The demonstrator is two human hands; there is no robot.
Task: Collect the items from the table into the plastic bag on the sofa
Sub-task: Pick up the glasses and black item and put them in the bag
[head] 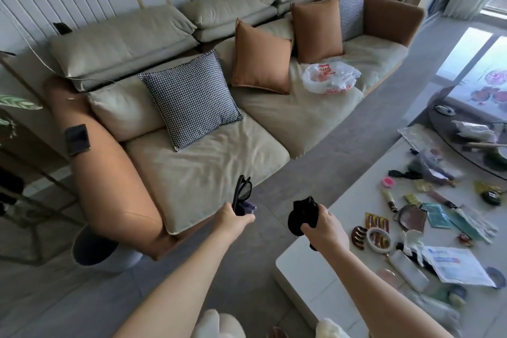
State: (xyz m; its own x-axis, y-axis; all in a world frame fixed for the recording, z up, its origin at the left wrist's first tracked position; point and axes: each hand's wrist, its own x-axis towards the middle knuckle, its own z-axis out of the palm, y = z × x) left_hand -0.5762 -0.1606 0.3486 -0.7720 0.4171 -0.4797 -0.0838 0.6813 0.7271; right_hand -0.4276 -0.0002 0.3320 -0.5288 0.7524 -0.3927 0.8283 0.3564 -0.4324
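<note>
My left hand [238, 219] grips a pair of black sunglasses [241, 191] together with a small purple item [250, 206], held over the front edge of the sofa [208, 170]. My right hand [323, 224] is closed around a bunched black cloth [303, 214] near the white table's left end. The white plastic bag [330, 77] with red print lies open on the sofa's right seat, far from both hands. Several small items remain scattered on the white table [310, 263], among them a roll of tape [379, 239] and a brown hair clip [358, 236].
Cushions stand on the sofa: a houndstooth one [192, 99] and two orange ones [262, 58]. A grey carpet strip runs between sofa and table. A round grey bin [96, 250] sits by the sofa's left arm. A round dark tray table [472, 143] is at right.
</note>
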